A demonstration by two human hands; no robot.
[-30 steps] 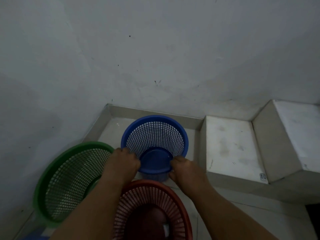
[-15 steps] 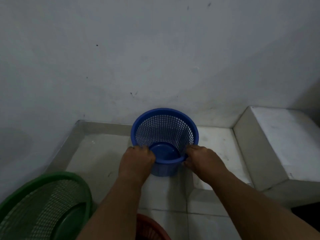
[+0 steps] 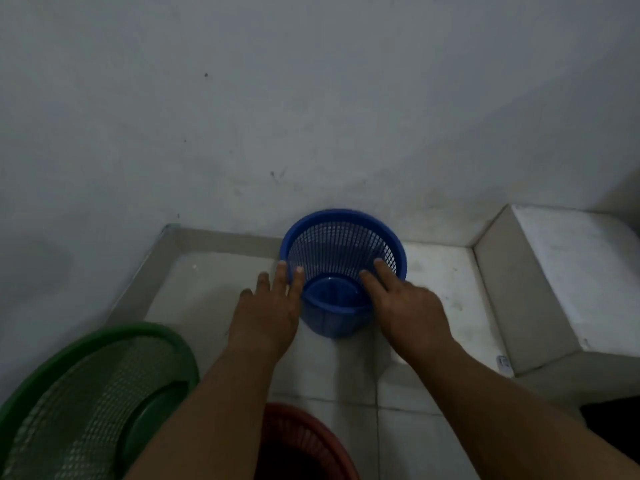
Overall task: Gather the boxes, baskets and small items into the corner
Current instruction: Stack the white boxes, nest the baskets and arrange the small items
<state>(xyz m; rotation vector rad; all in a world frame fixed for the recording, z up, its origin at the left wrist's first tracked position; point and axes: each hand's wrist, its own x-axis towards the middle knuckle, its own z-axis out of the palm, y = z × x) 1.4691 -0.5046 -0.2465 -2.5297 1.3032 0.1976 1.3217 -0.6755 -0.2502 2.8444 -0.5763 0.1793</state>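
Note:
A small blue mesh basket [image 3: 341,251] stands upright on the tiled floor close to the wall, beside the lowest step. My left hand [image 3: 268,306] lies flat at its left side with fingers spread, fingertips at the rim. My right hand [image 3: 403,304] rests against its near right rim, fingers extended and apart. Neither hand grips the basket. A large green mesh basket [image 3: 86,400] sits at the lower left, and a red mesh basket [image 3: 301,441] shows at the bottom, partly hidden by my left forearm.
A grey wall [image 3: 311,116] fills the upper view and meets the floor [image 3: 207,289] at a raised skirting. White stair steps [image 3: 571,271] rise on the right. A dark gap [image 3: 613,417] shows at the lower right.
Both hands have let go of the blue basket's rim and spread their fingers. The basket stands against the wall by the step.

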